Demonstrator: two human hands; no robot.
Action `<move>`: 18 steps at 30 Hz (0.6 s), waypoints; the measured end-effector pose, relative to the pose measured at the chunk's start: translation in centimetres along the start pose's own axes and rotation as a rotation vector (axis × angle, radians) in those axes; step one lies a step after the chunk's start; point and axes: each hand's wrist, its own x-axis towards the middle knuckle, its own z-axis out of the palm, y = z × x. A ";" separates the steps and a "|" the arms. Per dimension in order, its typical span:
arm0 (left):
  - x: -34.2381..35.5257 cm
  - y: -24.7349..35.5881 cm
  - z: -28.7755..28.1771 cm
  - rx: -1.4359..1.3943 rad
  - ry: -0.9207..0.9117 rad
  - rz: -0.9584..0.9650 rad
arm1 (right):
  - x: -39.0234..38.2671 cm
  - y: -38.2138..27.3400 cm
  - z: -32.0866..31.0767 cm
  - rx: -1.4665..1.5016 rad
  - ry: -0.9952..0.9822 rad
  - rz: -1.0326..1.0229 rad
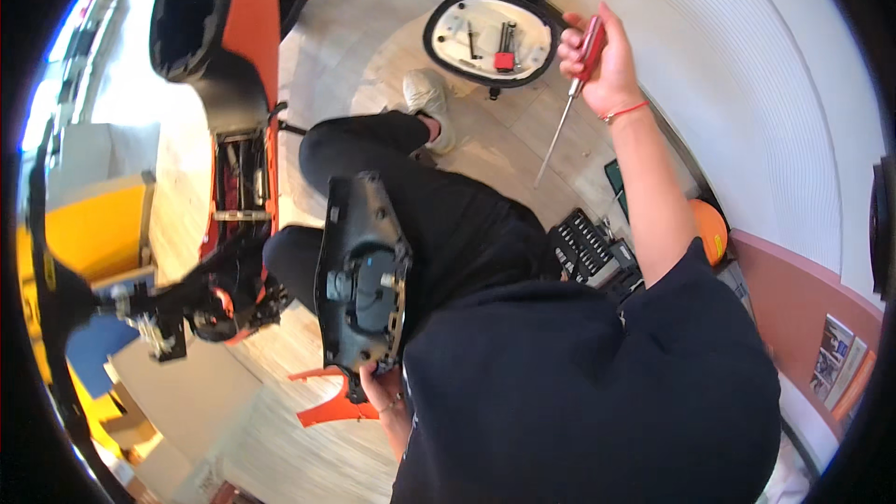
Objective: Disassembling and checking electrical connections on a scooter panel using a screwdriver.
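Observation:
My right hand (pixel 607 65) is raised out to the right, its fingers wrapped round the red handle of a screwdriver (pixel 559 131). The long metal shaft points down toward the floor and touches nothing. Across my thighs lies a black plastic scooter panel (pixel 359 224), inner side up, with a rounded housing and a small connector in its middle. My left hand (pixel 381 395) grips the panel's near end, thumb on top; its other fingers are partly hidden beneath. To the left stands a partly stripped orange and black scooter (pixel 252 37), its inner frame exposed.
Beyond my shoe, an oval cream tray-like surface (pixel 450 54) with a black rim holds several tools. An open socket set (pixel 583 247) lies by my right side, near an orange round object (pixel 709 231). An orange trim piece (pixel 327 408) rests on the floor. Yellow boxes (pixel 103 224) stand far left.

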 end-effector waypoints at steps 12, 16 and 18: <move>-4.1 2.6 9.9 0.569 0.403 0.050 | 9.7 16.4 -17.2 -0.697 0.362 0.338; -4.6 2.9 11.9 0.608 0.485 0.017 | 14.8 20.6 -16.9 -0.949 0.454 0.338; -3.7 5.3 5.1 0.648 0.494 -0.049 | 18.5 22.3 -17.7 -1.025 0.449 0.368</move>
